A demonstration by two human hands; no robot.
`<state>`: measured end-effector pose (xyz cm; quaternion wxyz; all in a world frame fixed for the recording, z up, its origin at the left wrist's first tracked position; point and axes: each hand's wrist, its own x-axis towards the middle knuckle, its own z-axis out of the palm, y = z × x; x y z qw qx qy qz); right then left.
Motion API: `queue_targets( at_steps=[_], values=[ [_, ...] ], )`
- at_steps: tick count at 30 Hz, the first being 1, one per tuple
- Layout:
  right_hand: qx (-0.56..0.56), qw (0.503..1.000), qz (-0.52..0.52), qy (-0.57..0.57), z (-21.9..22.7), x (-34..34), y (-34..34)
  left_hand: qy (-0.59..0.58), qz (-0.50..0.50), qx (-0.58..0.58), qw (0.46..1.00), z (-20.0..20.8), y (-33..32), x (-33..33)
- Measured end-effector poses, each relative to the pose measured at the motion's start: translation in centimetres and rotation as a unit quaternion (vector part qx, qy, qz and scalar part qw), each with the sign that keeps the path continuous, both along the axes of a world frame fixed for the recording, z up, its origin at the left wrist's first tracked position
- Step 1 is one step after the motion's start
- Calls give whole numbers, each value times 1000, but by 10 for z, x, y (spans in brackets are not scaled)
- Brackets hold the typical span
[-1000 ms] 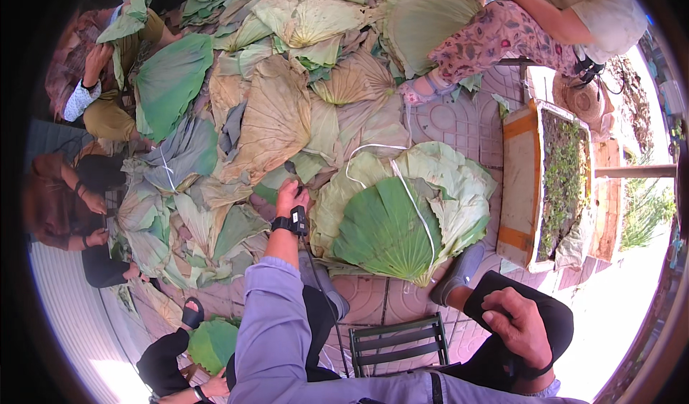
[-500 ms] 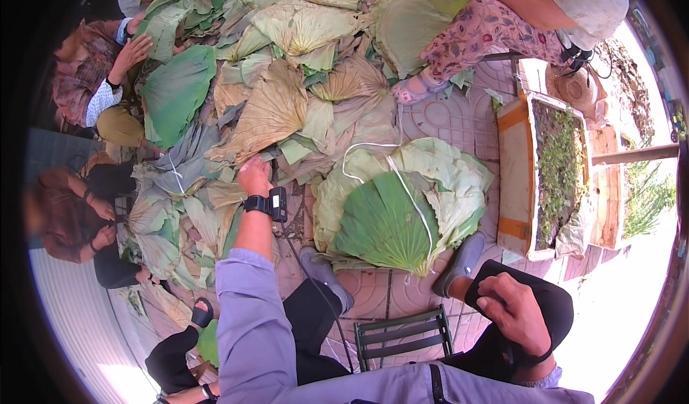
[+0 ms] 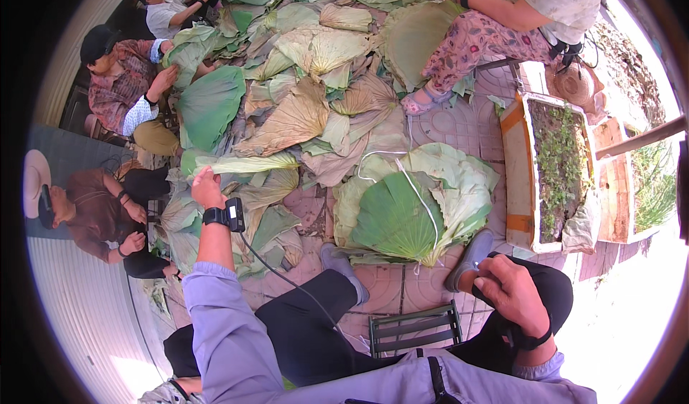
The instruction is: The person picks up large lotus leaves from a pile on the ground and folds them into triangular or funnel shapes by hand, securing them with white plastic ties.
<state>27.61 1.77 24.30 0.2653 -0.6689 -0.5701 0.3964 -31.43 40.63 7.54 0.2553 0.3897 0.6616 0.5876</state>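
Note:
My left hand (image 3: 207, 190) reaches over the leaf pile with its fingers pinched on the edge of a pale green lotus leaf (image 3: 251, 164), seen nearly edge-on. My right hand (image 3: 511, 293) is by my right knee, its fingers curled inward; a small pale speck shows near the fingertips, and whatever they hold, if anything, is hidden. On the paving between my feet lies a stack of lotus leaves (image 3: 397, 217), a darker green one on top. A white string (image 3: 423, 202) runs across the stack and out beyond it.
Dried and green lotus leaves (image 3: 287, 120) cover the ground ahead and left. Several people sit around them, one in flowered trousers (image 3: 470, 38) at the far right. A planter box (image 3: 522, 181) stands to the right. A folding stool (image 3: 416, 329) is below me.
My left hand has moved left and slightly nearer, and now has a pale lotus leaf lifted from the pile. My right hand has stayed by the knee. The whole view has shifted slightly.

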Motion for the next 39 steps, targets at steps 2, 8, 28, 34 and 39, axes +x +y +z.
queue_targets(
  at_steps=[2, 8, 28, 34, 39],
  values=[
    [-1, 1000, 4, -3, -1, 1, -3, -36, 9, 16, 999, 26, -11, -15],
    [17, 999, 25, -15, -3, -2, -10, -69, -10, 77, 995, 113, -58, -53],
    [182, 982, 49, -21, -30, -40, -3, -326, -359, 90, 870, 266, -269, 225],
    [294, 949, -25, -114, -22, -30, -4, -366, -425, 73, 824, 260, -312, 294],
    [333, 938, -42, -92, -33, -8, -10, -397, -450, 83, 795, 262, -330, 326]
  ],
)
